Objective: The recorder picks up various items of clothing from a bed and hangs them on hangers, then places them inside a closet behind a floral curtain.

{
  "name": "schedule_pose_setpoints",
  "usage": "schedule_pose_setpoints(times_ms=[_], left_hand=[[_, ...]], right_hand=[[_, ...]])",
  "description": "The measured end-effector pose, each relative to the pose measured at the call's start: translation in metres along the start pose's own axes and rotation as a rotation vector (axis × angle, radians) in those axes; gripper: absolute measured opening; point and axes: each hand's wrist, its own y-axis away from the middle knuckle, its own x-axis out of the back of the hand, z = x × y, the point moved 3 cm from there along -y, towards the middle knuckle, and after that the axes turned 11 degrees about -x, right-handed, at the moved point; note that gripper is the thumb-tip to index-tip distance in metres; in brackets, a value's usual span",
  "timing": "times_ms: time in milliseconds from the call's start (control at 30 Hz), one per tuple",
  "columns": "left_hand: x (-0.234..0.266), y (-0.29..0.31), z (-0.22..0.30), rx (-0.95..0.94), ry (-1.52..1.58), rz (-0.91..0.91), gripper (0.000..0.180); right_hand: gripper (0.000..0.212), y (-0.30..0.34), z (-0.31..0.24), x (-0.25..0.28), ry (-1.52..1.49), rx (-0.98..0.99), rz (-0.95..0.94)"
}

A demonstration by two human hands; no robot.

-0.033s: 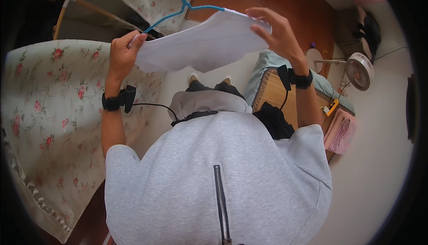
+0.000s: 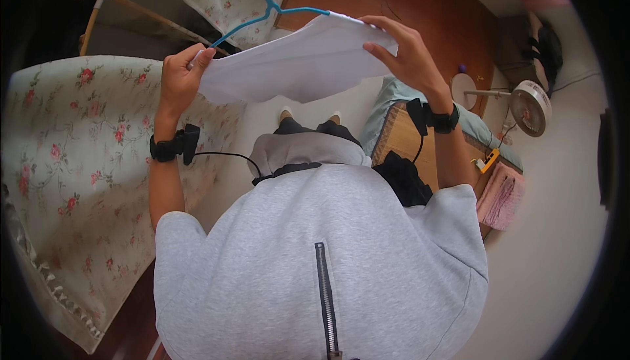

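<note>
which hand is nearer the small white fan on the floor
Right. The right hand grips the white cloth on the side toward the fan; the left hand holds the cloth's far end.

floral cloth [image 2: 72, 163] blocks left – fan [image 2: 530, 107] rt

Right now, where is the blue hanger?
In the head view, upper centre: the blue hanger is partly inside the white garment held up between the left hand and right hand.
</note>
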Motion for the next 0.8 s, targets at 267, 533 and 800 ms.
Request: schedule_pose_setpoints(times_ms=[267, 533, 800], left_hand=[[-0.025, -0.006, 0.019, 0.162, -0.072, -0.039, 0.042], [-0.053, -0.013, 0.018, 0.144, 0.155, 0.097, 0.038], [-0.033, -0.021, -0.032, 0.174, 0.154, 0.161, 0.034]], right_hand=[[0.014, -0.007, 0.029, -0.014, -0.298, -0.121, -0.22], [0.017, -0.004, 0.034, -0.031, -0.465, -0.243, -0.494], [0.015, -0.063, 0.023, -0.042, -0.247, -0.181, -0.444]])
